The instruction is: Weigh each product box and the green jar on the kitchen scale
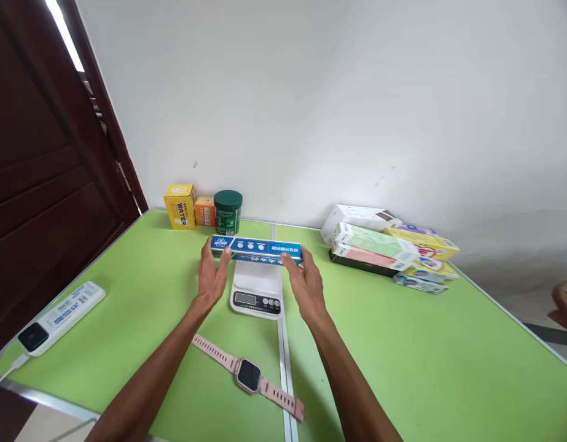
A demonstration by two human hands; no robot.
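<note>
A long blue toothpaste-style box [269, 247] with white print is held level between both hands. My left hand [212, 273] grips its left end, thumb on the near edge. At the right end, my right hand [305, 279] is closed on the same box. Below and behind the hands' grasp, a white digital kitchen scale [257, 291] rests on the green table, its platform partly hidden by the box. I cannot tell whether the box touches the platform. Nearer to me lies a smartwatch [248, 375] with a pink strap, stretched out flat.
Along the wall stand a yellow box [180, 207], an orange box [204, 212] and a green lidded jar [227, 213]. Several cartons [375, 244] are stacked at right. A white power bank or strip [64, 316] with a cable lies left on the green table [403, 350].
</note>
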